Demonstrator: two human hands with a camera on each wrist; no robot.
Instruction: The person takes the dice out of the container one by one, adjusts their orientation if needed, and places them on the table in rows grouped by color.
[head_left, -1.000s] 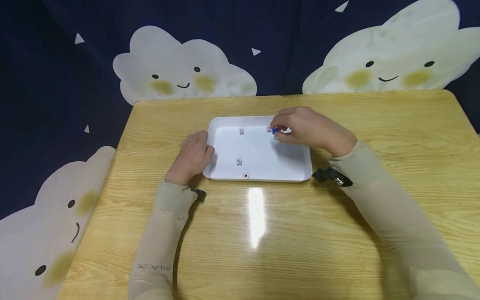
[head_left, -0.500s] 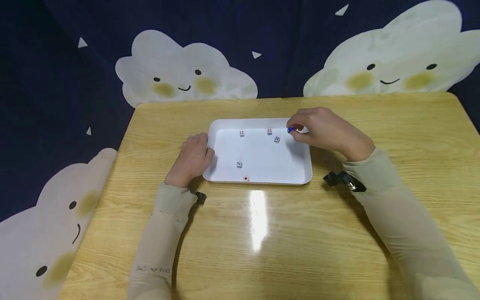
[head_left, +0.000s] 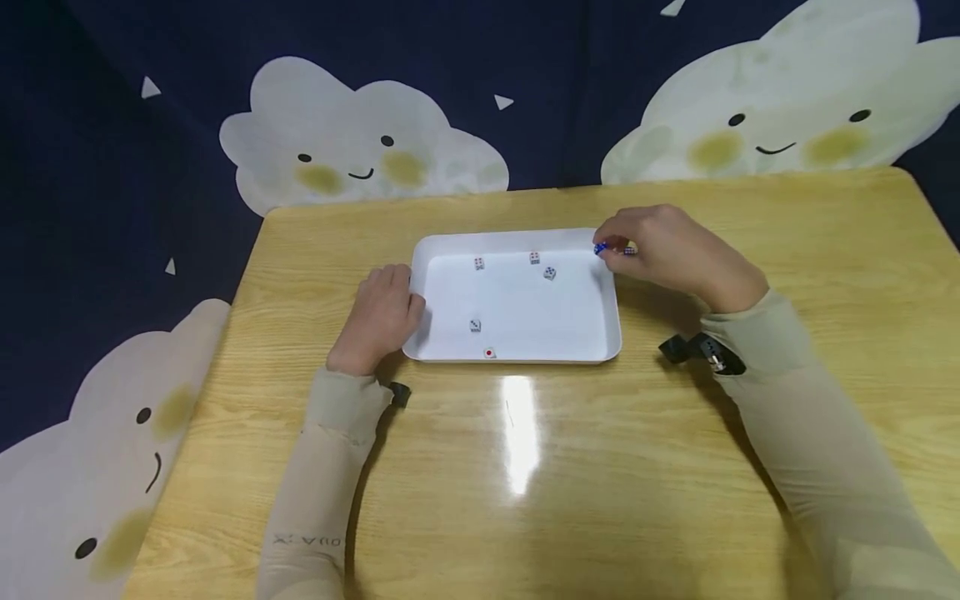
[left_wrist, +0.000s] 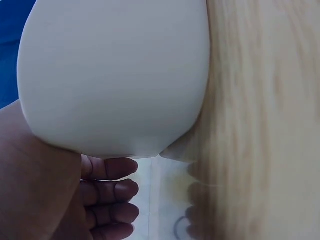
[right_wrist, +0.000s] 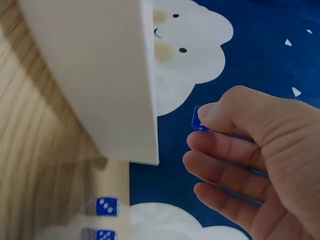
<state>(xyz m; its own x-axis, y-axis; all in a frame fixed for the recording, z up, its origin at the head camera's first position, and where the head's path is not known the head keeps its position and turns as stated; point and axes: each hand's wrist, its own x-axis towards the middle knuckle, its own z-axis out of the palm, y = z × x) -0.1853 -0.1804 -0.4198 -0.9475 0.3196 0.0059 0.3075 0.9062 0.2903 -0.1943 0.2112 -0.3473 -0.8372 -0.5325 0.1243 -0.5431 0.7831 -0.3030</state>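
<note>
On the wooden table stands a white tray (head_left: 517,308), with my left hand (head_left: 378,312) gripping its left wall. In the left wrist view, the fingers (left_wrist: 112,192) of that hand curl beyond the tray's end wall (left_wrist: 115,75). My right hand (head_left: 663,254) pinches a blue die (right_wrist: 199,119) between thumb and forefinger, over the tray's back right corner. White dice with red pips (head_left: 534,258) and dark pips (head_left: 475,326) lie in the tray, several in all. One white die (head_left: 489,352) shows a single large red pip near the front wall.
Beyond the tray's right end, blue dice (right_wrist: 107,206) sit on the wooden table (head_left: 450,492), partly behind my right hand in the head view. A dark blue cloth with smiling clouds (head_left: 367,142) hangs behind the table.
My right hand has carried the blue die rightward from inside the tray to its right rim, uncovering a white die. The left hand stays on the tray.
</note>
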